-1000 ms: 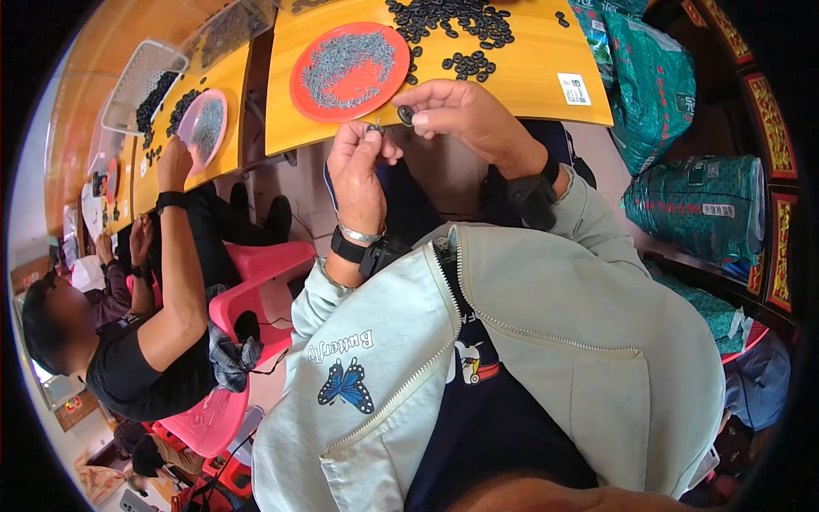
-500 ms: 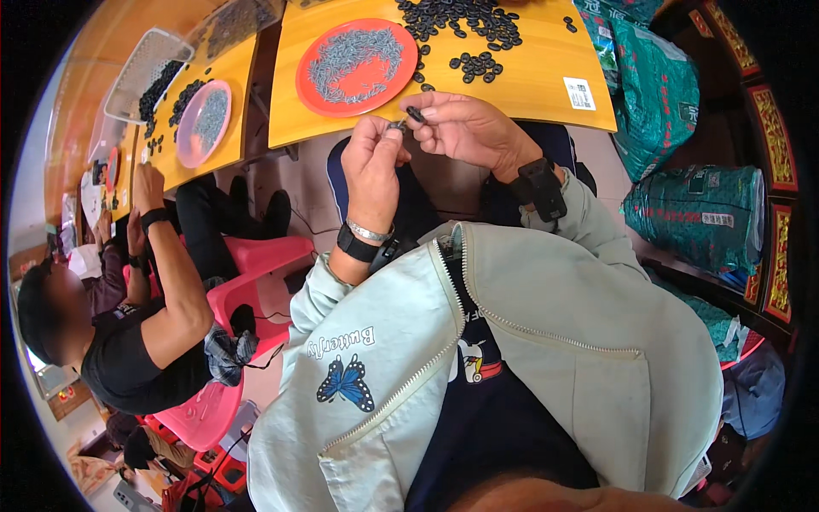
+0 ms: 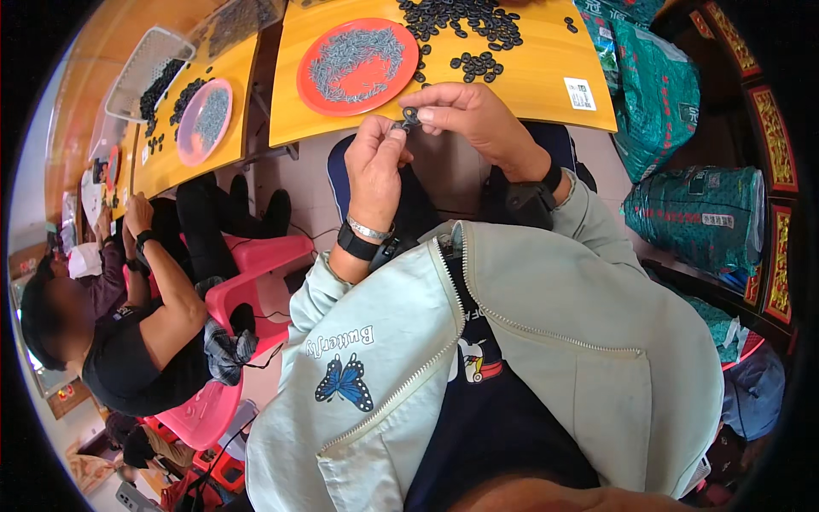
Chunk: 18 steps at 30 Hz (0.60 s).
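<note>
- While hovering just off the near edge of the yellow table [image 3: 531,94], pinching a black oval piece [image 3: 410,113] between thumb and fingers of the right hand [image 3: 479,124], probably gripping it by the edge so as to leave its face uncovered.
- Closing thumb and fingertips of the left hand [image 3: 375,166] on a small dark-grey bit [image 3: 397,125], right beside the oval; being tiny and half hidden, not clearly showing whether touching it or just apart.
- Looking black, flat and rounded in the oval's case, seemingly showing a paler spot near its middle.
- Holding loose, slender grey pieces [image 3: 334,61] in a red plate [image 3: 358,109] just beyond the hands, likely using the raised rim against scattering.
- Grouping matching black ovals [image 3: 476,66] in a small cluster right of the plate, nearer than a larger heap [image 3: 461,19], perhaps setting a few within easier reach.
- Seating a co-worker [image 3: 141,341] farther left, near a pink bowl [image 3: 184,147] of similar grey pieces.
- Standing green sacks [image 3: 657,94] beyond the table's right end, apparently sparing the work surface.
</note>
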Tool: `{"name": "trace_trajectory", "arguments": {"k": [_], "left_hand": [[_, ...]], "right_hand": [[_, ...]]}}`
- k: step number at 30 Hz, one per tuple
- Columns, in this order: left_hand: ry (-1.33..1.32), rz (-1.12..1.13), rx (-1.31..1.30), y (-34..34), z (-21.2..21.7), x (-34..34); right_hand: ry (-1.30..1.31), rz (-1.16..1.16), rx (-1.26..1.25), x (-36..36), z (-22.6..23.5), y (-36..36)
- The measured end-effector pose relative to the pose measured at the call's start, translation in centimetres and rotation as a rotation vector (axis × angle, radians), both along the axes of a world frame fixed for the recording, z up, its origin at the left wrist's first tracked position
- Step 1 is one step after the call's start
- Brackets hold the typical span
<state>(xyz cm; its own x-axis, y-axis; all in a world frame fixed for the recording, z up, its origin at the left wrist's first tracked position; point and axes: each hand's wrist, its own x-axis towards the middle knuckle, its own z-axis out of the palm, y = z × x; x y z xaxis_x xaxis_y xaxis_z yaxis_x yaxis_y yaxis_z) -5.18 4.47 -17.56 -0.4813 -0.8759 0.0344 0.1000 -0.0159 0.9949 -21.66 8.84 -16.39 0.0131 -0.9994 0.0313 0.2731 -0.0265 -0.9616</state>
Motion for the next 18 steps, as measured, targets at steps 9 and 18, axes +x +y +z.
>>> {"name": "trace_trajectory", "arguments": {"k": [9, 18], "left_hand": [[-0.06, -0.008, -0.056, 0.14, 0.23, 0.11], [-0.035, 0.015, -0.039, 0.11, -0.3, 0.08]], "right_hand": [[0.361, -0.048, -0.186, 0.04, 0.05, 0.08], [0.402, -0.069, -0.217, 0.58, -0.23, 0.14]]}}
